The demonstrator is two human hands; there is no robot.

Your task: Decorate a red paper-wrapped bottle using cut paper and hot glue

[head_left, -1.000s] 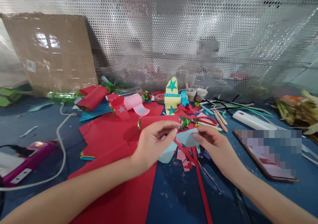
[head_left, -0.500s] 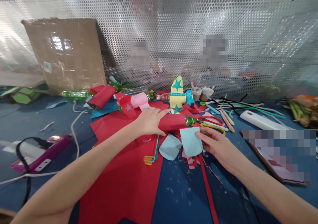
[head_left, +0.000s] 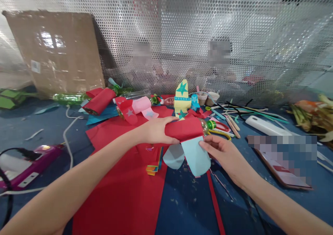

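Note:
My left hand (head_left: 158, 129) is wrapped round a plastic bottle covered in red paper (head_left: 184, 129), its green cap pointing right. Between the thumb and fingers of my right hand (head_left: 221, 151) is a light blue paper piece (head_left: 196, 157), rounded at its lower end. Its upper edge meets the underside of the red bottle; whether it is stuck there I cannot tell. A second light blue paper piece (head_left: 173, 157) lies on the table just left of it. Red paper sheets (head_left: 122, 190) spread beneath my left forearm. Behind the bottle stands a yellow paper-covered rocket shape (head_left: 182, 99) with teal stars.
More paper-wrapped bottles (head_left: 100, 101) lie at the back left, before a cardboard sheet (head_left: 57, 54). Scissors (head_left: 221, 132) and a white glue gun (head_left: 265, 125) are to the right, near a phone (head_left: 282, 169). A purple power strip (head_left: 33, 165) and cable sit at left.
My left hand has lifted the red bottle slightly and moved it right relative to the table. My right hand has brought the light blue piece against the bottle's lower side. The view has shifted.

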